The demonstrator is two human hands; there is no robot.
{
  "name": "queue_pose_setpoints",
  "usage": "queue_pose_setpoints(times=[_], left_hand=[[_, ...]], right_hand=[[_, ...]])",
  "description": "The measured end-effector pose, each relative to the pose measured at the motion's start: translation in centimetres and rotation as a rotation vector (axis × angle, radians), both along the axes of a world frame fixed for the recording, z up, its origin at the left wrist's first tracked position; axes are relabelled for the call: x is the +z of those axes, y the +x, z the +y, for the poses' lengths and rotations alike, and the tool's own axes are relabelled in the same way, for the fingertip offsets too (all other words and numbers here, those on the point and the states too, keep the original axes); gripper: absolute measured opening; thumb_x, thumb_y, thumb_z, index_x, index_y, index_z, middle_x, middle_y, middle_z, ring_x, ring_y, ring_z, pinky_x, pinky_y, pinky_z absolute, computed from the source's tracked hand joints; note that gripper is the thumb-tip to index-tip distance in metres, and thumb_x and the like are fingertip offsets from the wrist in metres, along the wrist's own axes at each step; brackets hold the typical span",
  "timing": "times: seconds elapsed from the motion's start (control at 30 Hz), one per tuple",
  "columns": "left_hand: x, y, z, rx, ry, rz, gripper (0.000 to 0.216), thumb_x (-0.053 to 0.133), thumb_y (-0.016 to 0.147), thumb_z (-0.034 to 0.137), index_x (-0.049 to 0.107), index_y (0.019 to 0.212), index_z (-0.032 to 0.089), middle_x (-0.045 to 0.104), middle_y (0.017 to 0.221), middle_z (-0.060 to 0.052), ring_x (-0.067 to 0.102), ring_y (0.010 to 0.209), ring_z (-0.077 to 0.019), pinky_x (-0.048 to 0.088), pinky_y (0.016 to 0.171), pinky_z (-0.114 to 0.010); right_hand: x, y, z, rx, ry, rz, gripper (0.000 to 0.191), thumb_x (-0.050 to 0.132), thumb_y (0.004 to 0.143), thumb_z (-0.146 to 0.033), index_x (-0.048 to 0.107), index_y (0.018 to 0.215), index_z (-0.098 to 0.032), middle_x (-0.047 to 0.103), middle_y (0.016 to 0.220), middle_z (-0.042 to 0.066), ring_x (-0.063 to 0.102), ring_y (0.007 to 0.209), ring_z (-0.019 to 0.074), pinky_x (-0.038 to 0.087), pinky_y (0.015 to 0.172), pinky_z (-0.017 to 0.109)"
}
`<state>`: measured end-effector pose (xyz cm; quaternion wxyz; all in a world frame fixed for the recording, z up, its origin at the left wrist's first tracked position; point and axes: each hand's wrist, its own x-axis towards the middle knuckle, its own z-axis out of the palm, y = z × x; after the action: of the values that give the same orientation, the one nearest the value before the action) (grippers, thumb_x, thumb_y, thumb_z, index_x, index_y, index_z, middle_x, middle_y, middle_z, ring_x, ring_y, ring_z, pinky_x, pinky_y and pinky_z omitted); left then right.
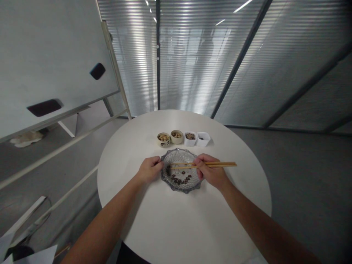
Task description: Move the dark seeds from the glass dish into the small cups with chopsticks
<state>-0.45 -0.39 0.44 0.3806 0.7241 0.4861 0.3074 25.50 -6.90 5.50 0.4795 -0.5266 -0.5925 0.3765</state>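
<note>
A clear glass bowl (180,186) with a scalloped rim stands on the round white table (176,227). My left hand (150,168) is closed on the bowl's left rim, thumb toward the glass. In my right hand (210,170) is a pair of wooden chopsticks (222,164), their tips pointing left over the inside of the bowl. Several dark brown beans or seeds (180,181) lie in a curve along the near and left side of the bowl. One more dark bean (183,172) sits nearer the middle. Whether the tips touch a bean I cannot tell.
Behind the bowl stand two round cups, one with pale nuts (164,138), the other with similar pieces (176,135). Beside them are a white cup of mixed bits (190,137) and a white cup with few dark pieces (203,139). A whiteboard (55,55) stands left.
</note>
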Motion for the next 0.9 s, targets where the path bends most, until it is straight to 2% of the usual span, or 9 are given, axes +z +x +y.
queue_pose_setpoints(times=[0.13, 0.33, 0.5, 0.73, 0.9], left_hand=[[0.2, 0.0, -0.1, -0.013, -0.004, -0.006, 0.029, 0.051, 0.082, 0.039, 0.042, 0.061, 0.020, 0.037, 0.058, 0.004, 0.037, 0.059, -0.0114, 0.026, 0.054, -0.025], [0.3, 0.1, -0.1, -0.002, -0.020, -0.021, 0.030, 0.051, 0.081, 0.040, 0.041, 0.061, 0.020, 0.035, 0.057, 0.005, 0.035, 0.057, -0.0110, 0.025, 0.054, -0.025], [0.1, 0.0, 0.0, -0.007, -0.015, -0.019, 0.030, 0.052, 0.082, 0.040, 0.043, 0.061, 0.019, 0.036, 0.057, 0.005, 0.036, 0.058, -0.0111, 0.025, 0.054, -0.025], [0.0, 0.1, -0.1, 0.005, -0.014, -0.016, 0.030, 0.051, 0.080, 0.040, 0.043, 0.061, 0.019, 0.036, 0.057, 0.005, 0.036, 0.058, -0.0112, 0.024, 0.054, -0.025], [0.3, 0.0, -0.1, 0.000, -0.009, -0.006, 0.030, 0.051, 0.081, 0.041, 0.044, 0.061, 0.020, 0.036, 0.057, 0.005, 0.036, 0.058, -0.0115, 0.025, 0.055, -0.026]], right_hand=[[0.1, 0.0, 0.9, 0.032, 0.001, 0.019, 0.040, 0.061, 0.088, -0.055, 0.063, 0.073, -0.018, 0.053, 0.041, -0.004, 0.045, 0.034, 0.0096, 0.036, 0.036, 0.021], [-0.6, 0.5, 1.5, 0.024, -0.069, 0.069, 0.044, 0.064, 0.085, -0.059, 0.067, 0.076, -0.017, 0.069, 0.054, 0.004, 0.062, 0.042, 0.0157, 0.051, 0.040, 0.025], [-0.9, 0.4, 1.2, 0.009, -0.043, 0.050, 0.044, 0.063, 0.086, -0.061, 0.069, 0.077, -0.018, 0.073, 0.059, 0.006, 0.068, 0.047, 0.0190, 0.057, 0.046, 0.028], [-1.1, -0.2, 0.8, -0.047, 0.037, 0.042, 0.047, 0.061, 0.086, -0.063, 0.068, 0.073, -0.018, 0.072, 0.056, 0.006, 0.069, 0.048, 0.0199, 0.058, 0.048, 0.029], [-1.8, -0.5, 0.9, -0.160, 0.054, 0.066, 0.047, 0.059, 0.087, -0.063, 0.068, 0.071, -0.019, 0.070, 0.053, 0.005, 0.067, 0.044, 0.0200, 0.056, 0.046, 0.029]])
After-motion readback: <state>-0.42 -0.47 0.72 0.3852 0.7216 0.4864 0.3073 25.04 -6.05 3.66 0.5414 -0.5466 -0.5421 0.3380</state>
